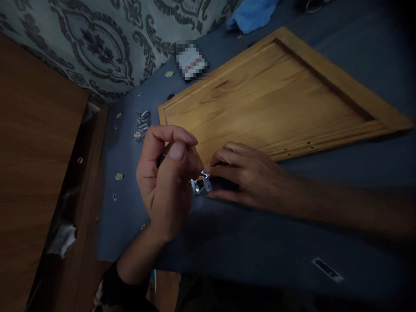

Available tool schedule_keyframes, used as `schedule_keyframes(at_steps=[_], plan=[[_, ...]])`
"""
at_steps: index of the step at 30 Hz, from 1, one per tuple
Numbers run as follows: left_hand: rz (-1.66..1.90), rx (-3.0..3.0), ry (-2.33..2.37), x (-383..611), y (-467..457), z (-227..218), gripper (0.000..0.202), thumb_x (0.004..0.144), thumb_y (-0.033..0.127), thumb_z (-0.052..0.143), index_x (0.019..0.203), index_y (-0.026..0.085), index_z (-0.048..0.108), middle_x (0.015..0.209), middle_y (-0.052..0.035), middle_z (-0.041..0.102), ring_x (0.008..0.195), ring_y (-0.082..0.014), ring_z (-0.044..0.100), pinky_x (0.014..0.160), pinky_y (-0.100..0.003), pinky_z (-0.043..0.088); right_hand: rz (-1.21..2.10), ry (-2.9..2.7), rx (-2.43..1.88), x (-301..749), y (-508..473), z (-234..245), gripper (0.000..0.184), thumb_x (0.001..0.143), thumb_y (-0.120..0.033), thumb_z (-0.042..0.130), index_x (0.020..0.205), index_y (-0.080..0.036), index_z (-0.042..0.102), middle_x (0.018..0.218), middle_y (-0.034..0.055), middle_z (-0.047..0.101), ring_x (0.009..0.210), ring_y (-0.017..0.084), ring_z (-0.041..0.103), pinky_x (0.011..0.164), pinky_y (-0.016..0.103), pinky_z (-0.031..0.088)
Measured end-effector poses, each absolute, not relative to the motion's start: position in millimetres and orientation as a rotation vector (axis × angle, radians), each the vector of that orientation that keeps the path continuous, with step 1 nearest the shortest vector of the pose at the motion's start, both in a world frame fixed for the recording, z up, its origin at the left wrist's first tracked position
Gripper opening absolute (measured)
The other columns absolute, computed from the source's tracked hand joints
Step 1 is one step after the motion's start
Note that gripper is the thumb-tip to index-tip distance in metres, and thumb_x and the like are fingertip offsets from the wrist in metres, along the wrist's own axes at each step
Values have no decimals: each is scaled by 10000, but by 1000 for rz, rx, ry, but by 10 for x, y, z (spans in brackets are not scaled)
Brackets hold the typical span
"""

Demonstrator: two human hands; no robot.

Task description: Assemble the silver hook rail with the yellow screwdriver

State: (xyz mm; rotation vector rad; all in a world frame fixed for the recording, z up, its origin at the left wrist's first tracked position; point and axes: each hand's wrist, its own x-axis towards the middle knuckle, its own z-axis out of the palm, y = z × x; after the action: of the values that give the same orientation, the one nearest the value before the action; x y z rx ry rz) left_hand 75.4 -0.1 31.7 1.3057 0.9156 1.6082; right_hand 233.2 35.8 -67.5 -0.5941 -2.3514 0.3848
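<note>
Bracing the silver fitting (207, 183) by the wooden panel's (260, 104) lower edge, the right hand (248, 175) is pinching it, probably for steadiness; the left hand (165, 186) is curling close beside, its grip impossible to tell

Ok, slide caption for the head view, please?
Left hand and right hand at a metal fitting by the edge of a wooden panel.

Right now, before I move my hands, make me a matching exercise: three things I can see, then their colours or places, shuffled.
Things:
1. cloth
2. panel
3. metal piece

Descriptions:
A. silver, between left hand and right hand
B. brown, wooden
C. bright blue, beyond the panel

Pairs: 1-C, 2-B, 3-A
</note>
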Motion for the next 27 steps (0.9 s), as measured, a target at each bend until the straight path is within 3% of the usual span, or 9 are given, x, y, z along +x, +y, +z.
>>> schedule_keyframes(at_steps=[7,14,22,27], plan=[[1622,1343,835,783,46,301,210,1052,181,592,860,196,676,516,86,327,412,-81,272,427,-211,289,362,-2352,-581,2337,357,-666,433,1079,-512,584,1101,-124,774,1009,129,669,924,272,585,819,423,481],[1579,1313,827,776,94,300,177,1029,215,676,855,217,640,511,97,262,393,-68,214,406,-200,258,356,-2363,-601,2338,355,-674,394,1075,-503,595,1113,-152,772,1008,123,676,918,266,583,823,429,494],[1560,1274,841,771,127,300,215,991,306,761,837,229,632,499,90,322,372,-59,239,404,-209,258,353,-2369,-617,2340,345,-678,362,1061,-493,627,1107,-166,776,1016,122,683,924,266,599,824,435,508],[1554,1280,802,765,142,305,194,1020,262,692,837,215,647,498,86,327,377,-65,220,394,-205,255,351,-2354,-592,2331,351,-681,381,1065,-493,621,1104,-147,778,1020,127,680,911,265,596,809,432,508]])
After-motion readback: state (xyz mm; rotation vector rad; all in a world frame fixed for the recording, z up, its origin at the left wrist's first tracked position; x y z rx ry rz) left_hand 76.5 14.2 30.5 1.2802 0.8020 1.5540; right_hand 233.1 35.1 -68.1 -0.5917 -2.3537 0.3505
